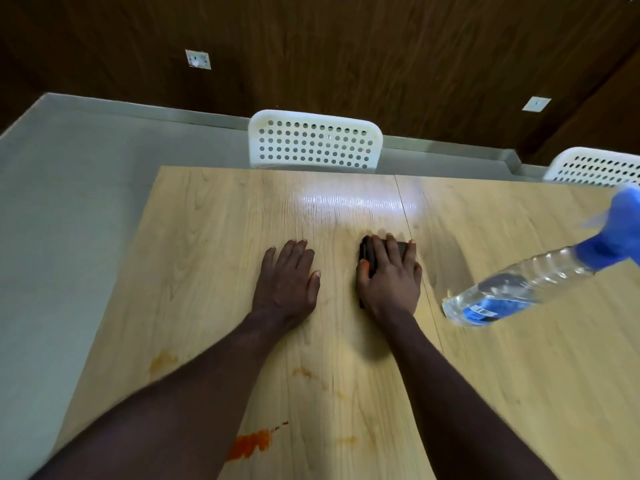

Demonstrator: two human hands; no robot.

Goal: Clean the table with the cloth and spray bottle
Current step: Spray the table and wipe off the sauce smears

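Fingers point(294, 252) of your left hand point(287, 275) lie flat, empty, left of the cloth point(367, 258). Orange stains point(249, 443) lie left of the cloth, nearer you: wipe there next. Your right hand point(389, 278) presses the cloth, fingers straight. The spray bottle point(519, 289) stands right of it.

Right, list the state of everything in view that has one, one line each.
left hand: flat on the table, holding nothing.
right hand: fingers straight, pressing on the cloth.
cloth: dark, on the table under the right hand.
spray bottle: standing on the table, untouched.
table: unwiped orange stain near the front.
chair: pushed up to the far edge.
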